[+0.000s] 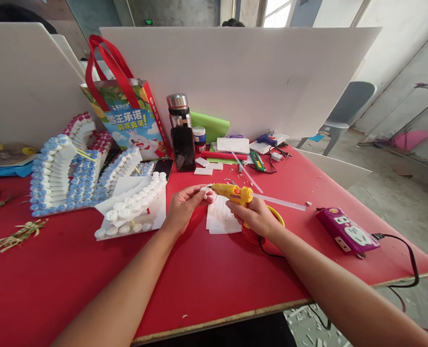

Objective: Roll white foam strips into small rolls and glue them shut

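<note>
- Grasps the yellow glue gun (232, 192) by the handle with the right hand (255, 214).
- Pinches a small white piece (206, 191) between the fingertips of the left hand (185, 205), right at the nozzle; cannot tell whether in contact with it.
- Aims the nozzle leftward, toward the pinched piece, with the barrel's long axis running roughly from left to right and dipping slightly in view toward the rear.
- Holds the gun over the far part of the white paper (223, 219), out in front at the middle of the red table (199, 279).
- Has a translucent stick (282, 201) just behind the gun's rear end, stretching rightward roughly in line with the barrel; cannot tell whether inserted.
- Shows, near the left wrist, a white model with rosettes (134, 207), and farther left a blue-and-white model (69, 178).
- Shows, beyond the hands, a black phone (183, 149) leaning upright against a metal bottle (178, 101), beside a tote bag (130, 120) with red handles.
- Has, off to the right, a purple power socket (347, 231) lying obliquely near the table edge.
</note>
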A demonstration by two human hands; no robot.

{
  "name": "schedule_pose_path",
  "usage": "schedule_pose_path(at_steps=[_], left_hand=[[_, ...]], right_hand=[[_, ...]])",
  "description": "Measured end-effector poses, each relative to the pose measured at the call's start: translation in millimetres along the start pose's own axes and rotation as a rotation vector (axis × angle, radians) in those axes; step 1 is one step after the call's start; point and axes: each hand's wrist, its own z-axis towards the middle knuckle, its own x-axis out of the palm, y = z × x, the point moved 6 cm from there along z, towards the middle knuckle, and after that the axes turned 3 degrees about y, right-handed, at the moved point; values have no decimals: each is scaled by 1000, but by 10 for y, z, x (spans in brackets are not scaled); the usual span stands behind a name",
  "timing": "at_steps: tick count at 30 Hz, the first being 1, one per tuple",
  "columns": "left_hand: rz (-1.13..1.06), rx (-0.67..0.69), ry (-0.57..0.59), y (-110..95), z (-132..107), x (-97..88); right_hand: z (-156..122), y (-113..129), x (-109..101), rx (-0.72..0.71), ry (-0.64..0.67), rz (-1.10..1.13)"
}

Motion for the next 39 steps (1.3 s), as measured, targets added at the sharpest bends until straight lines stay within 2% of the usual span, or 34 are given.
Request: schedule_pose_path(at_steps=[8, 14, 26, 33, 39], left_hand=[[-15, -12, -31, 57, 12, -53], [-2, 2, -45, 14, 0, -28], [6, -12, -15, 6, -3, 0], [-68, -14, -35, 17, 3, -13], [-272, -89, -57, 55, 31, -53]], right_hand=[[-28, 25, 21, 42, 26, -51], [-16, 28, -10, 18, -2, -34], [-21, 16, 4, 17, -9, -40], [-7, 29, -39, -11, -40, 47], [-24, 154, -54, -94, 9, 286]])
